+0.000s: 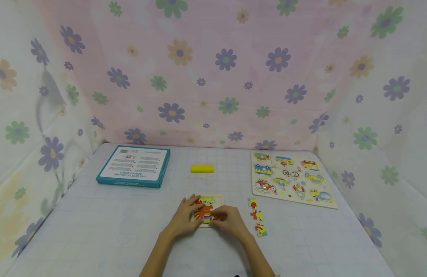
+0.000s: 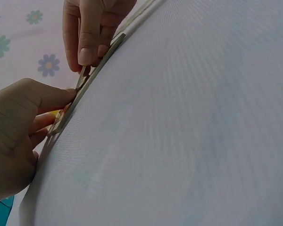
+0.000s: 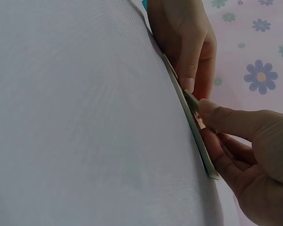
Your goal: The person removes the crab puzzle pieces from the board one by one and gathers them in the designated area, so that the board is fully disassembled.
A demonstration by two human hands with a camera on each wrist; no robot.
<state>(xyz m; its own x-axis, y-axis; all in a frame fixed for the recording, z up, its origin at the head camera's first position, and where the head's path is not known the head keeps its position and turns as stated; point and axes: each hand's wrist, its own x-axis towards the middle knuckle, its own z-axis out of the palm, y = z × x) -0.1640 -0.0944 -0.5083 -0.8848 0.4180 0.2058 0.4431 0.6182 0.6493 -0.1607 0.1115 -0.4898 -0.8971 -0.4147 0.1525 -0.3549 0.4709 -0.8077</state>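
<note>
A small wooden jigsaw tray (image 1: pixel 219 197) lies at the table's front middle, partly filled with pieces of a red and yellow cartoon picture. My left hand (image 1: pixel 183 218) rests over its left side, fingers spread across the picture and thumb at the lower edge. On the right, my right hand (image 1: pixel 232 222) pinches a puzzle piece (image 3: pixel 191 100) between thumb and fingers. That piece stands tilted against the tray in the right wrist view, and its printed face is mostly hidden. Three loose puzzle pieces (image 1: pixel 260 230) lie in a column right of my right hand.
A yellow block (image 1: pixel 202 168) lies behind the tray. A teal-edged flat box (image 1: pixel 133 165) sits at the back left. At the back right is a wooden vehicle puzzle board (image 1: pixel 289 186). Flowered cloth (image 1: pixel 206 69) hangs behind the table and along both sides.
</note>
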